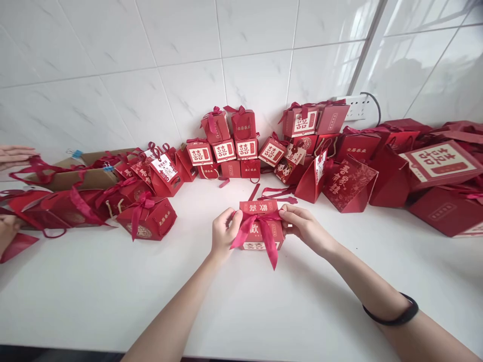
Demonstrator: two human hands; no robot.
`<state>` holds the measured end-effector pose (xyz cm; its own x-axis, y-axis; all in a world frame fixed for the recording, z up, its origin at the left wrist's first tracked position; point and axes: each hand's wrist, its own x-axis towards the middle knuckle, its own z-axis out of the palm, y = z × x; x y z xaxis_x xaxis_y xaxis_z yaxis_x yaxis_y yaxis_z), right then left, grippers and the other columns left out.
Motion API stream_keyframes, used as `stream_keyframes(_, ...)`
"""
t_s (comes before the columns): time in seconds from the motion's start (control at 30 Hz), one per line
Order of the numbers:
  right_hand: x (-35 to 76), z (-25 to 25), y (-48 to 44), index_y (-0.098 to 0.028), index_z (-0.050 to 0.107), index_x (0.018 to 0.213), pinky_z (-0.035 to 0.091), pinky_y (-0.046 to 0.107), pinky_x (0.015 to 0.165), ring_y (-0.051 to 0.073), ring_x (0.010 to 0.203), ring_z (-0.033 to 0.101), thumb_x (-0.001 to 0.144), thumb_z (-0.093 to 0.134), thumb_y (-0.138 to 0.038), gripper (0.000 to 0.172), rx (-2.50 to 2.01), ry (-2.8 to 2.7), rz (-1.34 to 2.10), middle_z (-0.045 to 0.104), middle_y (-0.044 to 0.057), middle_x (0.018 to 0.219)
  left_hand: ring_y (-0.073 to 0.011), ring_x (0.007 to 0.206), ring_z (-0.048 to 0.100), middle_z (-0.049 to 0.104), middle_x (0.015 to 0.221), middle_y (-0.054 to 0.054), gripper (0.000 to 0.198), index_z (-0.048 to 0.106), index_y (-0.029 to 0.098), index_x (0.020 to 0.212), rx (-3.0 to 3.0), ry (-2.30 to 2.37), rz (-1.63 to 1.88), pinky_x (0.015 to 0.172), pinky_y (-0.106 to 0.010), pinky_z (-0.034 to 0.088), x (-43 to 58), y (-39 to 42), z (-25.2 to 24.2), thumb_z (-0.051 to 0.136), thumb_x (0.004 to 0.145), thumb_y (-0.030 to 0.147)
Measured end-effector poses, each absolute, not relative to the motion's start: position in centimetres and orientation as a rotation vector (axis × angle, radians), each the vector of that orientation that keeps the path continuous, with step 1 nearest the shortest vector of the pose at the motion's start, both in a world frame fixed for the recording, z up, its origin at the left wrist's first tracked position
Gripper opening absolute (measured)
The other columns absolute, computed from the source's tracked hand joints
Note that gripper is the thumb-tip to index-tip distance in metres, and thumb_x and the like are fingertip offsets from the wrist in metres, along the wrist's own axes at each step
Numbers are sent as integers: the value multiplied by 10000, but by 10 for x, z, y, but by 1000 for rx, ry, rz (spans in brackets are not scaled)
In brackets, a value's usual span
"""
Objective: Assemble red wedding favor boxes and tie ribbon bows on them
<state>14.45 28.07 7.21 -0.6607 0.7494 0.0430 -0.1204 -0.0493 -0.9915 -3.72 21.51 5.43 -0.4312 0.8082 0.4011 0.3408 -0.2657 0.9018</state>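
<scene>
A small red gift box (pixel 278 232) with gold lettering and a cream label sits on the white table in front of me. Across its top lies a crimson ribbon (pixel 268 236) tied in a bow, its two tails hanging over the near side. At the box's left edge my left hand (pixel 225 232) is closed, thumb against fingers, on the ribbon's left loop. My right hand (pixel 304 226) pinches the ribbon at the upper right corner. The undersides of the fingers are partly hidden.
Red gift boxes (pixel 247 149) are stacked by the tiled wall, with more piled at right (pixel 439 163) and left (pixel 147 218). Ribbon scraps (pixel 254 192) lie behind my box. Another person's hand (pixel 15 157) holds ribbon at far left. A power strip (pixel 356 108) is at the wall.
</scene>
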Motion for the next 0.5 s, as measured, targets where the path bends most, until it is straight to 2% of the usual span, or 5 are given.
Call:
stream_keyframes(0.23, 144, 67, 284, -182, 405, 605, 412, 270, 556, 88, 496, 438, 724, 647, -505, 421, -732, -1574, 1922, 384, -58, 565, -65, 467, 238, 244, 491, 55, 413, 249, 192, 505, 1207, 1435, 1622, 446, -228, 183, -41, 218, 56, 566, 711, 357)
stream_keyframes(0.4, 144, 67, 283, -189, 375, 586, 388, 274, 567, 98, 515, 421, 736, 630, -544, 462, -737, -1643, 1892, 397, -44, 571, -71, 477, 274, 281, 489, 52, 430, 301, 189, 504, 1195, 1328, 1605, 462, -238, 185, -42, 218, 54, 583, 714, 436)
stream_keyframes(0.5, 145, 61, 282, -196, 350, 594, 378, 274, 558, 101, 531, 389, 756, 593, -590, 491, -722, -1678, 1863, 347, -43, 589, -76, 484, 281, 296, 482, 45, 452, 317, 189, 495, 1204, 1323, 1647, 472, -247, 195, -39, 216, 55, 563, 722, 492)
